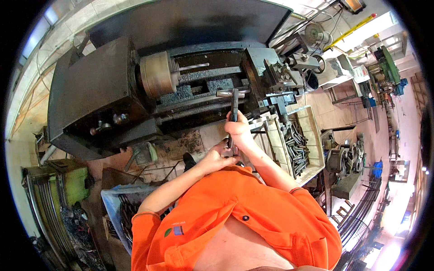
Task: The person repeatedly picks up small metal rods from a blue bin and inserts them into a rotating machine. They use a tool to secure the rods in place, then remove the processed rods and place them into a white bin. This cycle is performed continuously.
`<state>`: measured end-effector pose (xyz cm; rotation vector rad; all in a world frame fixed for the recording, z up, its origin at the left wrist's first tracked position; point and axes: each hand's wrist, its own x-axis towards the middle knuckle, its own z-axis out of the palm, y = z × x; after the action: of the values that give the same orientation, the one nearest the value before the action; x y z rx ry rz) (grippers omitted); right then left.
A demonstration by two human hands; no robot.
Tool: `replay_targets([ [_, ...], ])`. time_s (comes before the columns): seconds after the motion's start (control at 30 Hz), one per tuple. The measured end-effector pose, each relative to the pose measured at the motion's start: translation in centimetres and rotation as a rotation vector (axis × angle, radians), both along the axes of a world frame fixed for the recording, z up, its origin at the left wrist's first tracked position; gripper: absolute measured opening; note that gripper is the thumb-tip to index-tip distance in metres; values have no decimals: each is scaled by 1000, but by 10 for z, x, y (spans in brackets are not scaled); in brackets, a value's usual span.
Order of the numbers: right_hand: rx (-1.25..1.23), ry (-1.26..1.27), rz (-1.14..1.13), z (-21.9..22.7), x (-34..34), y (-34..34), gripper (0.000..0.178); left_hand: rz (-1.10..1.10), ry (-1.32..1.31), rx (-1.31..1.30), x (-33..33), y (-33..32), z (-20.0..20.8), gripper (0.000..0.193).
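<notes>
My right hand (238, 129) is closed around a long, narrow dark metal tool (234, 106), held upright in front of my chest; its exact kind I cannot tell. At the tool's far end a short shiny metal piece (222, 94) lies crosswise; whether the two are joined is unclear. My left hand (218, 157) is curled at the tool's lower end, its fingers partly hidden. Beyond my hands stands a dark lathe (92, 86). Its round chuck (156, 74) looks smeared, and a thin rod (194, 67) sticks out of it to the right.
Right of my arms sits a pale crate (316, 140) with many short metal rods (296, 149). A plastic-lined container (110, 198) with dark parts stands at lower left. The lathe's carriage (266, 67) is ahead right, beside metal chips in its bed. Other machinery (346, 160) stands farther right.
</notes>
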<state>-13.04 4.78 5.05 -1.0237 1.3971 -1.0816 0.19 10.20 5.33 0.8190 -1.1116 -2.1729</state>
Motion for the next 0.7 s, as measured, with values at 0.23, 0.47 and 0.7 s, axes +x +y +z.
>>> replay_targets([
  [0.23,72,-69,-89,17,17,-31,12,18,35,-97,-9,-48,-30,50],
  [0.47,54,-209,51,16,5,-66,36,160,55,-37,-24,-81,-21,55],
  [0.7,128,6,107,28,-1,-98,28,179,137,-16,-31,-101,-22,48],
])
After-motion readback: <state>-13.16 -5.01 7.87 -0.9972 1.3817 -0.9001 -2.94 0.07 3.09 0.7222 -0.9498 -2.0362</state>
